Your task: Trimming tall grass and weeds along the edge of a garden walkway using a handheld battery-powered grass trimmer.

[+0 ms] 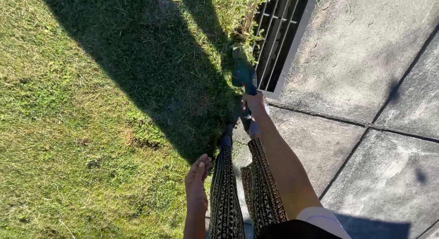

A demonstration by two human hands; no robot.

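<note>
Gripping a dark blue-green tool [244, 78], the right hand [254, 104] is closed around its handle, right where the grass [91, 106] edge meets the concrete paving [366, 60], just beside the metal drain grate [279, 33]. Left hand [197, 179] hangs loose, fingers together, holding nothing, over the grass near the patterned trousers [226, 198].

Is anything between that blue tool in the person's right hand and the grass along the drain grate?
Nothing visible does. The right hand holds the blue tool, whose far end already sits in the shaded grass beside the drain grate. The left hand hangs apart, empty.
</note>
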